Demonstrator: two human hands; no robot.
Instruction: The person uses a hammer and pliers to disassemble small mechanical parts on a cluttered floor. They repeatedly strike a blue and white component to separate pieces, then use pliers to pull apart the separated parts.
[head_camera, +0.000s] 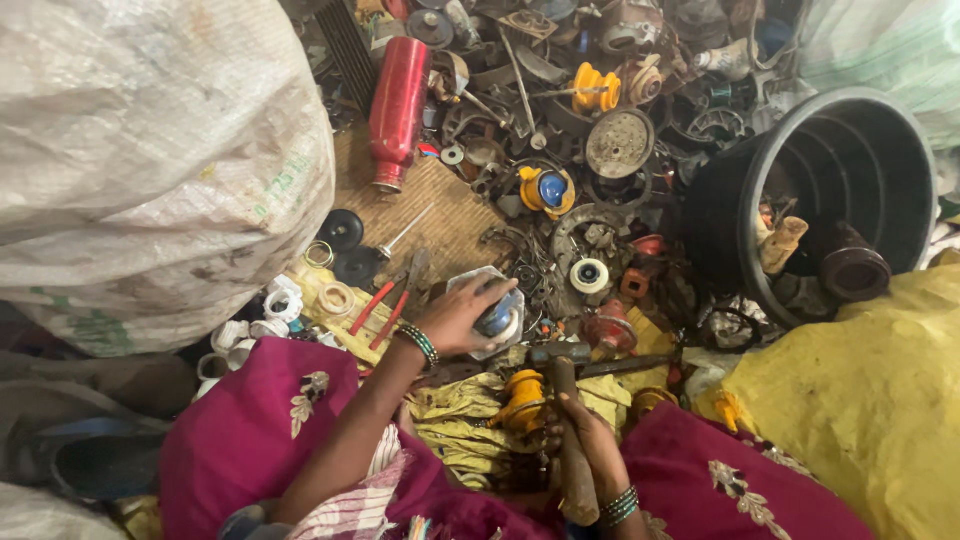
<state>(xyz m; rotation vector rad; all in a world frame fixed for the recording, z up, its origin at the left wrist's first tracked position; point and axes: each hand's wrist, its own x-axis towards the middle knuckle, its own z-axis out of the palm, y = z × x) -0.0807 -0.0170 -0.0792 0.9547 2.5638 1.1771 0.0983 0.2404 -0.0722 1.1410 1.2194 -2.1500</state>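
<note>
My left hand (462, 314) reaches forward and grips a grey metal part with a blue centre (497, 318) lying on the floor. My right hand (592, 432) is closed around the wooden handle of a hammer (563, 385), whose dark head lies just right of that part. A yellow plastic piece (524, 398) sits between my hands on a crumpled yellow cloth (455, 420). Red-handled pliers (385, 303) lie just left of my left wrist.
A heap of scrap metal parts (600, 160) fills the floor ahead, with a red bottle (398, 98) at its left. A black bucket (850, 160) lies tipped at right. A large white sack (150, 150) stands at left, a yellow sack (870, 400) at right.
</note>
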